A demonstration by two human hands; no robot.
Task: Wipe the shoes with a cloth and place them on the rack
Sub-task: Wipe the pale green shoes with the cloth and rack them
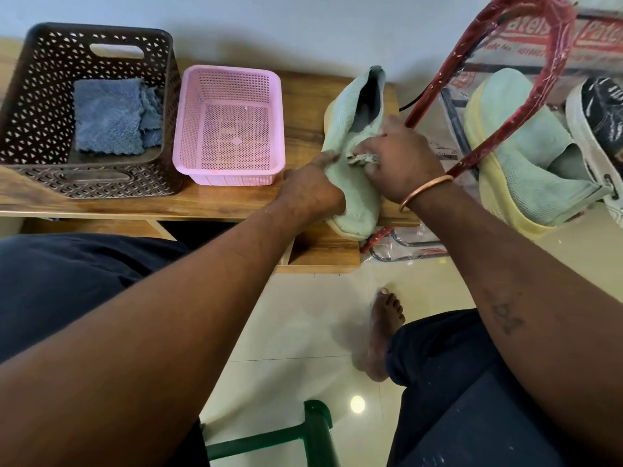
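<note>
Since the green shoe (349,119) lies lengthwise away from the person, toe at the near edge of the table (303,106) and heel opening at the far end, it's basically running alongside the red rack (553,62), which stands just to its right. The left hand (310,190) has its fingers wrapped round the toe end, steadying it. The right hand (401,160) has its fingers bunched tight on a small cloth (364,159), pressed onto the upper mid-shoe. The right hand's nearer the rack but it's busy with the cloth, so I'd guess the left carries the shoe across sideways. 1 matching green shoe (526,150) already sits on the rack, next to a black shoe (603,112).
</note>
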